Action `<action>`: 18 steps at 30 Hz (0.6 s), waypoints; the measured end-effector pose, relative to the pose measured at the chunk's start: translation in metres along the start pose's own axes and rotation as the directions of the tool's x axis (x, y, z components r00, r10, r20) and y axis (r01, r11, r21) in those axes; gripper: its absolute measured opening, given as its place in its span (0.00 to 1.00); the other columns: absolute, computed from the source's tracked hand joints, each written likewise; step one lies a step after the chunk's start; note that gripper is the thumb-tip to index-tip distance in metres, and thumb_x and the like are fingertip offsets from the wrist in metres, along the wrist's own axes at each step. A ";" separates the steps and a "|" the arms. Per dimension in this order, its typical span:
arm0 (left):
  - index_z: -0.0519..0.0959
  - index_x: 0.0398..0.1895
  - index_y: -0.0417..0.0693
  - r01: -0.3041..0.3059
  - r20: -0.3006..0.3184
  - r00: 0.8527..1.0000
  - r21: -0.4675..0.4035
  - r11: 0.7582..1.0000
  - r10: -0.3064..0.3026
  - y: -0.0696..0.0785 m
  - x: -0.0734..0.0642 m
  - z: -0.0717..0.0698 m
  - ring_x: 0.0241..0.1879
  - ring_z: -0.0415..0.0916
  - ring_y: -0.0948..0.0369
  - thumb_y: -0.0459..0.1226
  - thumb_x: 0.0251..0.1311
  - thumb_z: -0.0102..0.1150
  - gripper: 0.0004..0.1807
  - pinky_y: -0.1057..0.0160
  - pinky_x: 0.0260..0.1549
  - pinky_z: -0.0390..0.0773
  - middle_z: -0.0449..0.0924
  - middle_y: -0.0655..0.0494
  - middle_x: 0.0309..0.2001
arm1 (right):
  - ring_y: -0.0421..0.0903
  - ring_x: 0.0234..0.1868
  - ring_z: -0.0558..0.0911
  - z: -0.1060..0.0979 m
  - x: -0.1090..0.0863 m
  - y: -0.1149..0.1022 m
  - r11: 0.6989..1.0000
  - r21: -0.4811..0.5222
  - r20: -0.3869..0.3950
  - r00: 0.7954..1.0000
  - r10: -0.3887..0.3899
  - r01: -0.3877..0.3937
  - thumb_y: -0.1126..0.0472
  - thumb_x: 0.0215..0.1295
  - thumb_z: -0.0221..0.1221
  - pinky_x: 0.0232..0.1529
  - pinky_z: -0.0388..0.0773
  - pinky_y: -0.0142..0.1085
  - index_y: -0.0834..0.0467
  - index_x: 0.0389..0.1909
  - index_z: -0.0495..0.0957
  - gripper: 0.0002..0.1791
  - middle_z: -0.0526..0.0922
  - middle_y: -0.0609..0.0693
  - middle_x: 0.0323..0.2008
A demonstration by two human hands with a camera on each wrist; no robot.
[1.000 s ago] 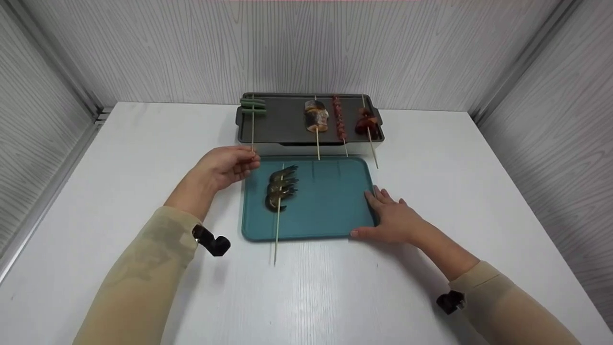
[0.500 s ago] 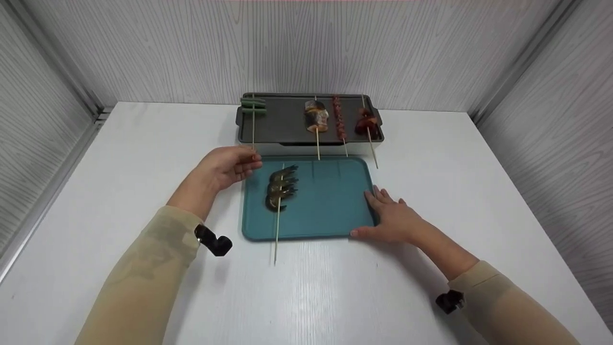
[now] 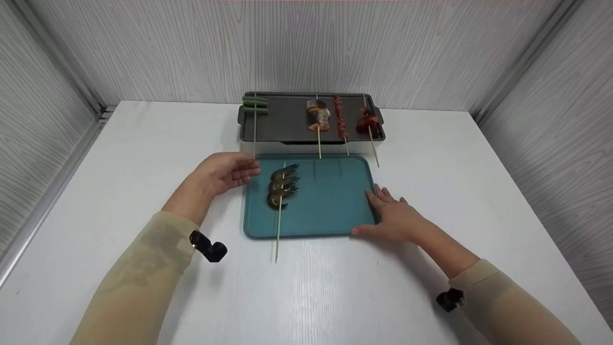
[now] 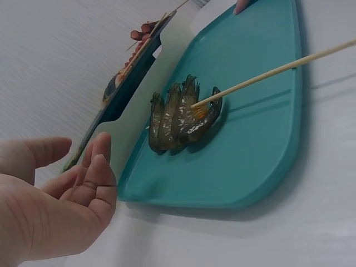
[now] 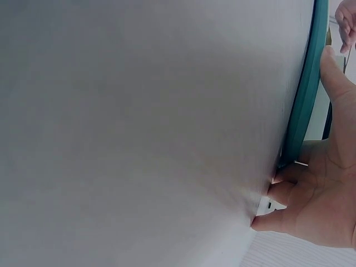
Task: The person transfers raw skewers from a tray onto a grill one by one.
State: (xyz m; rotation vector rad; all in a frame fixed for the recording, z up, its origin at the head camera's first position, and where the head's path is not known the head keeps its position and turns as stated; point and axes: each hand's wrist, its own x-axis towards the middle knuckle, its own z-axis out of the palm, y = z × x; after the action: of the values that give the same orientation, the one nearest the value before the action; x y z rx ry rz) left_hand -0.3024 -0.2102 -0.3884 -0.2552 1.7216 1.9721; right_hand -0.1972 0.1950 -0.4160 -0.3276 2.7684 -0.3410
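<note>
My left hand is beside the lower end of a skewer of green vegetable pieces, which lies on the left of a dark grill pan. In the left wrist view, thumb and fingers stand apart with nothing between them. A shrimp skewer lies on the left part of a teal tray, its stick reaching past the front edge. At the tray's front right corner rests my right hand, fingers spread along the side and thumb at the front edge. The right wrist view shows it against the tray's rim.
To the right on the pan lie a fish-chunk skewer, a thin skewer of small red pieces and a dark red skewer, their sticks overhanging the front. Behind the white table stands a pale wood-grain wall.
My left hand has let go of the green vegetable skewer's stick and dropped slightly toward me, its fingers loosening. The skewer stays on the pan. My right hand has not moved.
</note>
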 end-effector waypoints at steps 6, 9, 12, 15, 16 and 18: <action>0.64 0.78 0.35 -0.003 0.012 1.000 0.035 0.999 0.003 -0.007 -0.015 -0.006 0.51 0.85 0.60 0.40 0.81 0.54 0.30 0.61 0.60 0.78 0.77 0.45 0.62 | 0.62 0.85 0.44 -0.001 0.000 0.000 1.000 0.003 0.002 1.000 -0.002 0.002 0.19 0.61 0.60 0.77 0.45 0.69 0.62 0.86 0.46 0.69 0.44 0.64 0.85; 0.64 0.78 0.34 -0.007 0.012 1.000 0.047 0.999 0.006 -0.010 -0.024 -0.008 0.51 0.85 0.59 0.40 0.80 0.54 0.30 0.63 0.56 0.79 0.78 0.47 0.59 | 0.63 0.85 0.44 -0.001 0.000 0.001 1.000 0.000 0.000 1.000 -0.003 0.003 0.19 0.61 0.60 0.77 0.45 0.70 0.62 0.86 0.46 0.68 0.44 0.64 0.84; 0.63 0.78 0.33 -0.011 0.024 1.000 0.057 0.998 0.010 -0.014 -0.034 -0.008 0.51 0.85 0.59 0.40 0.80 0.55 0.32 0.63 0.55 0.79 0.80 0.48 0.57 | 0.62 0.85 0.44 0.000 0.000 0.002 1.000 -0.004 0.000 1.000 0.001 -0.001 0.19 0.61 0.60 0.77 0.45 0.69 0.62 0.86 0.46 0.69 0.44 0.64 0.84; 0.62 0.78 0.33 -0.009 0.041 0.999 0.068 0.998 0.007 -0.019 -0.044 -0.007 0.50 0.85 0.60 0.40 0.80 0.56 0.32 0.64 0.54 0.79 0.81 0.51 0.53 | 0.63 0.84 0.44 0.000 0.000 0.002 1.000 0.002 0.002 1.000 -0.003 0.003 0.19 0.61 0.59 0.77 0.46 0.70 0.63 0.86 0.46 0.69 0.44 0.65 0.84; 0.62 0.79 0.33 -0.008 0.049 0.999 0.074 0.997 0.004 -0.021 -0.047 -0.007 0.50 0.85 0.60 0.40 0.79 0.56 0.32 0.64 0.54 0.80 0.82 0.52 0.52 | 0.63 0.84 0.44 0.000 0.000 0.002 1.000 0.006 0.004 1.000 -0.003 0.003 0.19 0.61 0.59 0.77 0.45 0.70 0.63 0.86 0.46 0.69 0.44 0.65 0.84; 0.62 0.78 0.33 -0.002 0.063 0.998 0.082 0.997 -0.003 -0.025 -0.055 -0.006 0.50 0.86 0.61 0.40 0.79 0.56 0.32 0.65 0.53 0.80 0.83 0.53 0.51 | 0.64 0.84 0.44 -0.001 0.000 0.001 1.000 0.011 0.007 1.000 -0.009 0.009 0.20 0.62 0.59 0.77 0.45 0.70 0.63 0.86 0.46 0.68 0.44 0.66 0.84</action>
State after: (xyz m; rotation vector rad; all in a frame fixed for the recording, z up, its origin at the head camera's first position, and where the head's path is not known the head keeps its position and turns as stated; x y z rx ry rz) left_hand -0.2444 -0.2281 -0.3867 -0.1629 1.7577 1.8836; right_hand -0.1979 0.1965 -0.4156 -0.3382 2.7581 -0.3560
